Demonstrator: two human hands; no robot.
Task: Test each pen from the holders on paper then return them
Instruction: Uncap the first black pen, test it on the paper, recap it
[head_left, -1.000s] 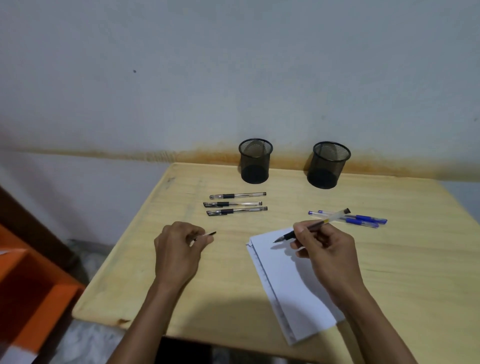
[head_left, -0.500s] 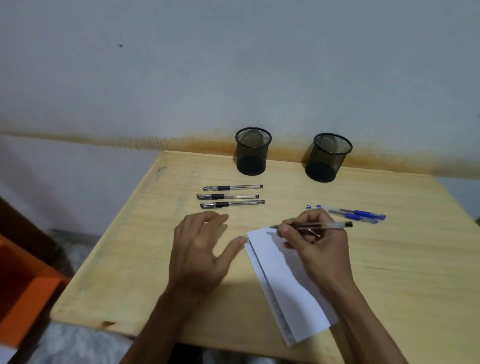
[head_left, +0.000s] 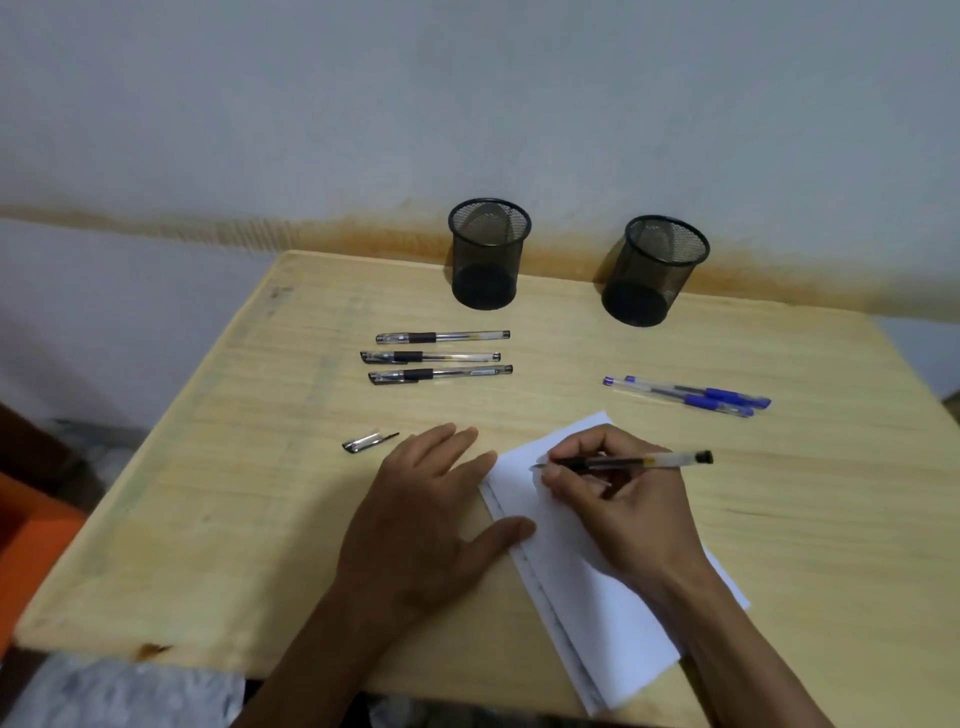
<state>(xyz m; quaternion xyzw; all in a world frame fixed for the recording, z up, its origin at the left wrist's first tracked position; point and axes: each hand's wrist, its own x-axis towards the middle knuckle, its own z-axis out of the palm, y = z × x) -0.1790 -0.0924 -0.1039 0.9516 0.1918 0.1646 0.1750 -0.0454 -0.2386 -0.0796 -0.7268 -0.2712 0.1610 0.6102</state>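
Note:
My right hand (head_left: 621, 512) grips an uncapped black pen (head_left: 649, 460), its tip touching the white paper (head_left: 587, 603). My left hand (head_left: 426, 525) lies flat on the table with fingers spread, its thumb against the paper's left edge. The pen's cap (head_left: 369, 442) lies on the table left of that hand. Three capped black pens (head_left: 441, 356) lie side by side in the middle. Two blue pens (head_left: 691, 397) lie to the right. Two black mesh holders, the left one (head_left: 488, 254) and the right one (head_left: 654, 270), stand at the table's far edge with no pens visible in them.
The wooden table (head_left: 234, 519) stands against a stained wall (head_left: 467, 104). An orange object (head_left: 26, 535) sits low at the left, beyond the table's edge.
My left hand put the cap down on the table and moved right to rest flat beside the paper. My right hand lowered the pen tip onto the paper.

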